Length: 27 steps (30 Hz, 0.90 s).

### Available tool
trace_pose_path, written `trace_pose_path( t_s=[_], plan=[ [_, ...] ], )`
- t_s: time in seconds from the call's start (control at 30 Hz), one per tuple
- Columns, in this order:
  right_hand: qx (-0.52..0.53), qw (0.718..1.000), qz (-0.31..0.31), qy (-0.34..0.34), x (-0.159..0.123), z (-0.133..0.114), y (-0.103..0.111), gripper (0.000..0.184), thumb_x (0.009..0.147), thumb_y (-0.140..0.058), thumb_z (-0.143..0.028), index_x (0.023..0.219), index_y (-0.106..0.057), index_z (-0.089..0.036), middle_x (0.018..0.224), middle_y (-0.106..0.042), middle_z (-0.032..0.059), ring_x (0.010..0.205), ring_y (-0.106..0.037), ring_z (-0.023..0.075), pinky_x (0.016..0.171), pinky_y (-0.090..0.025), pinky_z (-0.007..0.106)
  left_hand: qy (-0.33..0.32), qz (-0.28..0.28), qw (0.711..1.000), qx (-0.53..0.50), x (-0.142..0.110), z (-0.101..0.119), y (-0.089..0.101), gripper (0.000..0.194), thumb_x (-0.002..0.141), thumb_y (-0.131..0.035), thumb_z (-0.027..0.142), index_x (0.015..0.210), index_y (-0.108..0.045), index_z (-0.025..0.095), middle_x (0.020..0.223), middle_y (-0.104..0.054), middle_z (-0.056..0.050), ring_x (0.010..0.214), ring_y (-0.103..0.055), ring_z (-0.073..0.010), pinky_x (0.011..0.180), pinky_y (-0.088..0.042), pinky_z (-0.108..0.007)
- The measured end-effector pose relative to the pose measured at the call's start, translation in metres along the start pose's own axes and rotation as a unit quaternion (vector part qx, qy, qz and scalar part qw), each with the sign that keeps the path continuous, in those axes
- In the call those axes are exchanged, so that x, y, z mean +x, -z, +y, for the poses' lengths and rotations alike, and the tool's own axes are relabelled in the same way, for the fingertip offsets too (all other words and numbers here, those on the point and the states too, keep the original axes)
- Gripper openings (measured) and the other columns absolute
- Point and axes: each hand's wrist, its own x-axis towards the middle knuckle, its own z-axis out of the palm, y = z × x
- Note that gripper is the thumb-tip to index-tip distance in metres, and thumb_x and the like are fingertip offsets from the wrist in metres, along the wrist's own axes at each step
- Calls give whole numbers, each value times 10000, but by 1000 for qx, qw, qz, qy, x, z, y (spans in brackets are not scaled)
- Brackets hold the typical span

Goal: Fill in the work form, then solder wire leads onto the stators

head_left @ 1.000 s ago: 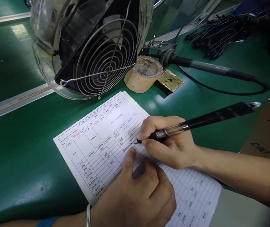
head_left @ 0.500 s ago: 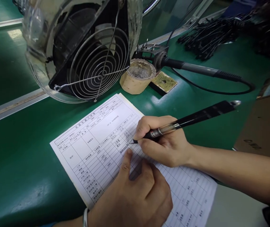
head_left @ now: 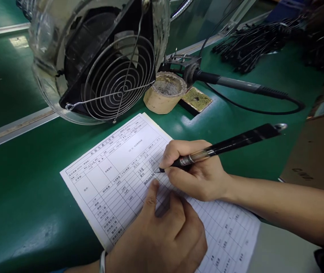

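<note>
A black pen (head_left: 224, 146) is pinched between the thumb and fingers of my right hand (head_left: 197, 172), its tip at the handwritten rows of a printed form (head_left: 107, 167). The pen slants up and to the right. My left hand (head_left: 164, 231) rests on the lower part of the form with its index finger stretched out just below the pen tip. Its other fingers are bent and it holds nothing. Handwritten numbers and characters fill some cells of the form; my hands cover part of it. A bracelet (head_left: 102, 261) is on my left wrist.
A fan with a wire guard (head_left: 122, 87) stands behind the form. Beside it are a cardboard-coloured ring (head_left: 162, 102), a sponge in a tray (head_left: 197, 99) and a soldering iron (head_left: 232, 83) in its stand. Black cables (head_left: 249, 45) lie at the back right, a carton (head_left: 315, 151) at right.
The pen's rear end has dipped slightly and its tip has shifted a little on the form. My left hand stays in place.
</note>
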Motion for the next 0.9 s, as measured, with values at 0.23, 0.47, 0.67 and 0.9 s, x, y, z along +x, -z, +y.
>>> trace_pose_path(
  t_s=[0.23,0.47,0.67,0.9],
  plan=[
    [-1,1000,-3,-1,0,-1,0,107,665,-473,-72,631,-499,-170,514,-482,-31,431,-383,57,388,-307,191,4,10,1000,-1,-1,1,-1,341,943,-408,312,1140,-623,136,1125,-640,-98,1045,-572,-285,927,-484,-557],
    [5,1000,-11,-1,-1,0,0,114,658,-466,-67,634,-497,-174,513,-487,-35,424,-377,53,382,-305,185,8,12,1000,3,-1,1,-2,346,944,-401,313,1146,-620,136,1132,-639,-96,1072,-563,-286,934,-491,-551],
    [-5,1000,0,1,0,-1,0,116,661,-472,-65,637,-498,-176,518,-486,-34,435,-387,57,393,-313,189,3,3,1000,-3,0,1,0,359,944,-386,317,1152,-615,134,1134,-636,-102,1046,-569,-286,920,-500,-561],
    [-12,1000,5,2,0,-1,1,121,659,-477,-59,639,-495,-177,513,-481,-41,435,-376,56,393,-309,186,2,-1,1000,-3,-2,1,0,364,946,-389,320,1162,-608,125,1140,-624,-117,1052,-559,-291,936,-471,-571]
  ],
)
